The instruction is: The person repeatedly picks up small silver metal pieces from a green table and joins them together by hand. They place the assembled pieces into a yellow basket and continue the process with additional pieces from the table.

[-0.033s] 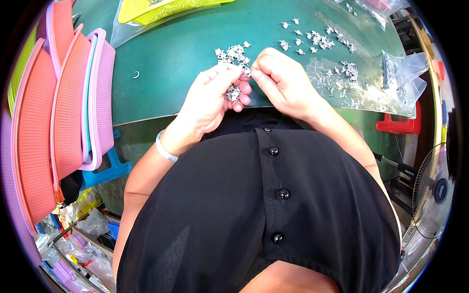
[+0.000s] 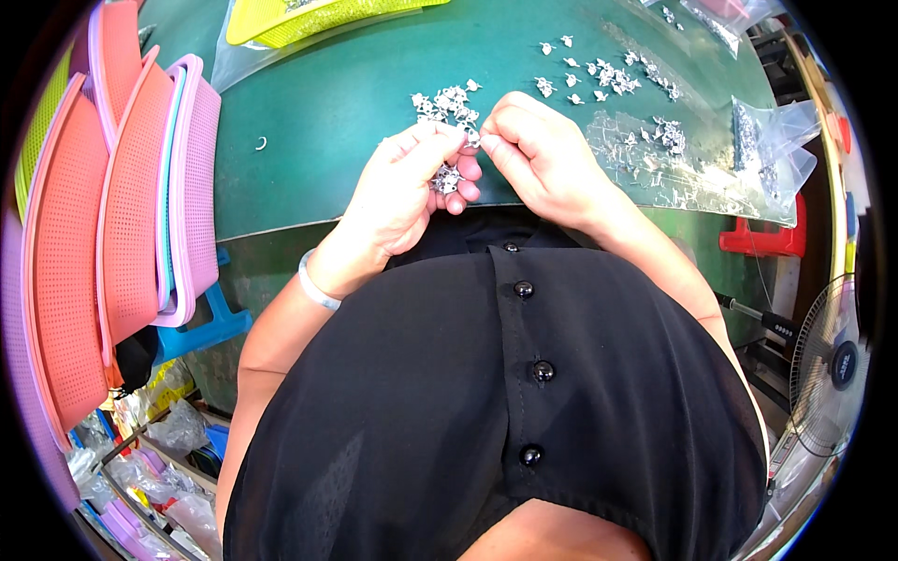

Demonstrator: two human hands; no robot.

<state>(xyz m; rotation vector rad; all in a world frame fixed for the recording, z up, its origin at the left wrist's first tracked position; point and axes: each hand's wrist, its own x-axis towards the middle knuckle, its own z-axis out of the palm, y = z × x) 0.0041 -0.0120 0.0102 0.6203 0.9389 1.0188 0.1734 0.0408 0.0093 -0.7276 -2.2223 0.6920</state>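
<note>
Over the near edge of the green table (image 2: 318,140), my two hands meet fingertip to fingertip. My left hand (image 2: 402,187) pinches one small silvery metal piece (image 2: 472,138) between thumb and forefinger. Several more such pieces (image 2: 447,179) are cupped in its curled lower fingers. My right hand (image 2: 538,159) is closed, its thumb and forefinger pinched at the right side of the same piece; anything tiny between those tips is too small to make out. Just beyond my left hand lies a loose pile of similar metal pieces (image 2: 449,101).
More metal pieces (image 2: 613,77) are scattered at the right. Fine wire-like bits lie on a clear plastic sheet (image 2: 702,182) beside a filled plastic bag (image 2: 758,150). A yellow-green basket (image 2: 327,28) stands at the back. Stacked pink and orange baskets (image 2: 131,206) rise at left; a fan (image 2: 832,365) stands right.
</note>
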